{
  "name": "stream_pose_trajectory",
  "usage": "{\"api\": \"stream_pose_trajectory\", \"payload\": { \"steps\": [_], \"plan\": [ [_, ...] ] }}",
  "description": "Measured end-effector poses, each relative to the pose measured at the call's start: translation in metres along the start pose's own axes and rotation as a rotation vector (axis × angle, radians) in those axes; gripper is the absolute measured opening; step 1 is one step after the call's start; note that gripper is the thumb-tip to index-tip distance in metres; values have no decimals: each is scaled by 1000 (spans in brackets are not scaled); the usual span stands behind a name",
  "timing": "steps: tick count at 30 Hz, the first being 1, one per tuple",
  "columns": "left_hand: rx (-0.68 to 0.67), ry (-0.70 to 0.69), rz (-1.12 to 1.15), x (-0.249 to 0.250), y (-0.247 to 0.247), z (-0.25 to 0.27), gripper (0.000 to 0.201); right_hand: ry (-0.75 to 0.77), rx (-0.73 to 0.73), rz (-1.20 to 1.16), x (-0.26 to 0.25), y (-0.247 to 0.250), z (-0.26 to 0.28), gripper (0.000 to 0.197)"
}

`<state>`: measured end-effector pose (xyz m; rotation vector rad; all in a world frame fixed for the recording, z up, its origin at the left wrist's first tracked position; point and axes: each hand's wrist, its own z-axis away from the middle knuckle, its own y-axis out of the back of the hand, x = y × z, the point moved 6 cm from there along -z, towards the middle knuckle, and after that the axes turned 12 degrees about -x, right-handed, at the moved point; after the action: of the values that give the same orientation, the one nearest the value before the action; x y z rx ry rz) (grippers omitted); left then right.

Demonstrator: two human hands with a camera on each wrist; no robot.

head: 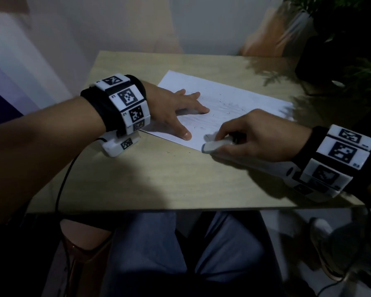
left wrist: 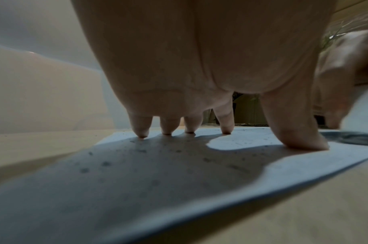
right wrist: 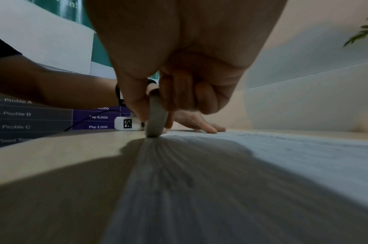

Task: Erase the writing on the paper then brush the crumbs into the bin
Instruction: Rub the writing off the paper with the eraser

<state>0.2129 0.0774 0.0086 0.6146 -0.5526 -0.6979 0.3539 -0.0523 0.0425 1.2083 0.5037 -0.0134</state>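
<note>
Pinching the eraser (head: 215,145) in our right hand (head: 257,133) at the paper's (head: 227,99) near edge | left hand (head: 169,106) spread flat, fingertips (left wrist: 142,130) pressing the sheet | crumbs (head: 201,127) scattered on it | table (head: 159,179)

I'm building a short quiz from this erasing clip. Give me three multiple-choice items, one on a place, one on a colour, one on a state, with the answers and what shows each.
1. Where on the paper does the eraser touch?
A. the near edge
B. the far corner
C. under the left hand

2. What colour is the paper?
A. yellow
B. white
C. pink

3. How does the left hand lie?
A. curled in a fist
B. lifted off the table
C. spread, fingers pressing the paper

Answers:
1 A: in the head view the right hand holds the eraser at the sheet's edge nearest the person.
2 B: the sheet reads white against the tan table.
3 C: the left wrist view shows the fingertips down on the sheet.
</note>
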Motion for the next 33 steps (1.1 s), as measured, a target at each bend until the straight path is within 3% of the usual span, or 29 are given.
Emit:
{"api": "stream_pose_trajectory", "payload": {
  "steps": [5,10,15,19,23,26,31,33],
  "plan": [
    [-6,-1,7,1,1,0,89,-104,150,125,13,10,-3,39],
    [-14,-6,2,-1,0,-1,90,-31,-30,-15,3,0,1,40],
    [-13,-3,2,0,0,-1,90,-118,144,149,14,8,-4,38],
    [-17,7,-1,0,1,0,89,-47,7,28,4,0,-2,42],
    [-19,10,5,1,1,1,89,-151,128,119,19,11,-5,35],
    [-6,11,-10,2,1,3,89,-96,164,104,16,9,-4,32],
    [43,36,-25,1,2,2,90,-75,173,44,18,13,-4,59],
    [73,24,-3,0,1,2,90,-103,220,69,21,17,-3,58]
  ]
}}
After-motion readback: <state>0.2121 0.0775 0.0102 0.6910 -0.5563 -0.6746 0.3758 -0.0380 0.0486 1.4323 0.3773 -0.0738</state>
